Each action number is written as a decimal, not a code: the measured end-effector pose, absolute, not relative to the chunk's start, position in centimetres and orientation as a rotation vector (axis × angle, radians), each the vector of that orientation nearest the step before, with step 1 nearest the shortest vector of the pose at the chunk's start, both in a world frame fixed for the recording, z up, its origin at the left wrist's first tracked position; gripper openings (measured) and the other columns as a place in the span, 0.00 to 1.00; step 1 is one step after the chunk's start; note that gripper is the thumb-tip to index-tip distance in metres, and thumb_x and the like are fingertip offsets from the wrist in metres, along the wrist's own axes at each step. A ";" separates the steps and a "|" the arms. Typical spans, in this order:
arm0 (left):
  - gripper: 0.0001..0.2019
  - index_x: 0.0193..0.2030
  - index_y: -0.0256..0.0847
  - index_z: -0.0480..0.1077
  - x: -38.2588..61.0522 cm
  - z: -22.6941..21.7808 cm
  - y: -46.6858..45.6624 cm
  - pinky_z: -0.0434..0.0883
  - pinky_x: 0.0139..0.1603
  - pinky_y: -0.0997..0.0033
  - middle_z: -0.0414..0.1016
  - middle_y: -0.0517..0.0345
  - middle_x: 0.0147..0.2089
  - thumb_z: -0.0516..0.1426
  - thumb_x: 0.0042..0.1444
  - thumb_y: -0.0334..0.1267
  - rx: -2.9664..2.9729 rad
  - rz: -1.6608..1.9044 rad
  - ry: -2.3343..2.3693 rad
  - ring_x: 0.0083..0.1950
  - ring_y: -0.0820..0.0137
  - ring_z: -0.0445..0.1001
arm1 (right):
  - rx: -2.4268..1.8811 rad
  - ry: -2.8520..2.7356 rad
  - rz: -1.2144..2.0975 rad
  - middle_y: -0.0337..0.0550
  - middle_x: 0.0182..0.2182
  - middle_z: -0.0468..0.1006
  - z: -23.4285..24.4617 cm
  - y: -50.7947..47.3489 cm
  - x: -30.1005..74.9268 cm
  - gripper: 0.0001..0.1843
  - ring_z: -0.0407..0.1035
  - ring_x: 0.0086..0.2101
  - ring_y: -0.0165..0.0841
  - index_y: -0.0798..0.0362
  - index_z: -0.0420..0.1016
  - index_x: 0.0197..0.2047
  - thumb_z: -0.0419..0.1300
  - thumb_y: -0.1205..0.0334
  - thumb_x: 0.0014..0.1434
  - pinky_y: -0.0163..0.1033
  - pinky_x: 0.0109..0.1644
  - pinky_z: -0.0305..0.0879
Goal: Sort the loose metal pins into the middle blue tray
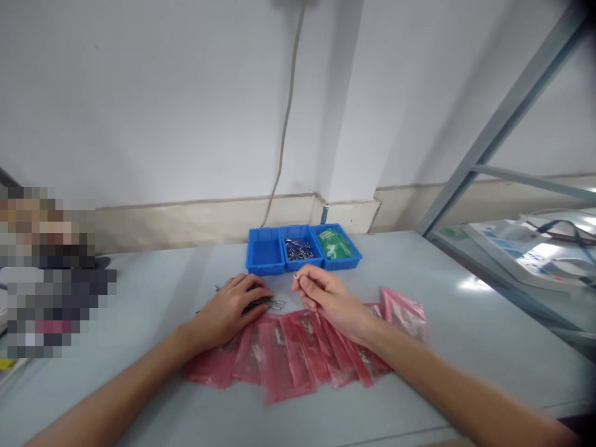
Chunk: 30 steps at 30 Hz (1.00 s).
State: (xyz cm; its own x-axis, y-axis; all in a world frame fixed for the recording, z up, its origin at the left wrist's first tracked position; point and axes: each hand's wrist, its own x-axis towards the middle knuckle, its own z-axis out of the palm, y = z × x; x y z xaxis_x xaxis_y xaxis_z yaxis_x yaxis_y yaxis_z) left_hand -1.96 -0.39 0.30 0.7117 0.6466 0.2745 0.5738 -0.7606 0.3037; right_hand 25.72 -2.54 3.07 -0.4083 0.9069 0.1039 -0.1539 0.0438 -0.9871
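My left hand (235,307) lies palm down, fingers apart and slightly curved, over a small heap of slim dark metal parts (278,305) on the table. Most of that heap is hidden under it. My right hand (321,288) is closed in a pinch around a small metal piece (296,278); only its shiny tip shows. Beneath and in front of both hands, several pink plastic bags (284,366) overlap in a row, with small metal parts visible inside some. Another pink bag (405,313) lies at the right end, beside my right wrist.
Three joined blue bins stand behind my hands: a bare left bin (265,248), a middle one with small metal pins (298,249), and a right one with green-and-clear packets (334,243). A metal frame (465,167) rises at right. A blurred-out person is at far left.
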 end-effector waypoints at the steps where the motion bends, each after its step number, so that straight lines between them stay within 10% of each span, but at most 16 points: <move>1: 0.13 0.64 0.50 0.75 -2.0 0.3 -0.4 0.72 0.63 0.52 0.73 0.50 0.61 0.55 0.78 0.40 2.724 0.544 0.984 0.60 0.57 0.71 | -0.832 -1.466 1.483 0.37 0.34 0.70 3.1 -2.6 25.7 0.17 0.56 0.28 0.28 0.50 0.78 0.42 0.64 0.44 0.73 0.38 0.32 0.49; 19: 0.13 0.63 0.49 0.75 -1.9 0.5 -0.5 0.72 0.63 0.51 0.73 0.50 0.61 0.54 0.79 0.41 2.719 0.557 0.972 0.60 0.57 0.72 | -1.065 -1.115 1.397 0.33 0.28 0.67 2.5 -0.4 26.2 0.22 0.55 0.25 0.26 0.51 0.72 0.36 0.70 0.42 0.65 0.34 0.27 0.47; 23: 0.13 0.63 0.49 0.75 -1.9 0.5 -0.5 0.72 0.63 0.51 0.73 0.51 0.60 0.55 0.78 0.40 2.718 0.543 0.976 0.60 0.57 0.72 | -1.078 -1.193 1.330 0.36 0.33 0.73 2.4 0.1 26.4 0.22 0.59 0.26 0.28 0.49 0.77 0.50 0.66 0.39 0.67 0.34 0.27 0.50; 30: 0.13 0.63 0.49 0.75 -1.9 0.4 -0.5 0.72 0.62 0.52 0.73 0.51 0.60 0.55 0.78 0.40 2.727 0.551 0.981 0.59 0.58 0.72 | -0.967 -2.067 0.906 0.43 0.46 0.79 2.6 -1.8 26.1 0.13 0.72 0.49 0.40 0.44 0.83 0.52 0.58 0.52 0.77 0.46 0.55 0.67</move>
State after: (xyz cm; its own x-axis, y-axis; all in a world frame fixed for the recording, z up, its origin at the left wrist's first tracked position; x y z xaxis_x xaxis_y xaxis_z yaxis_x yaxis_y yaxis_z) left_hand -1.90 -0.51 0.43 0.7117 0.6446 0.2790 0.5735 -0.7627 0.2991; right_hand 26.07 -1.79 2.56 -0.4983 0.8220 0.2758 0.3545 0.4834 -0.8004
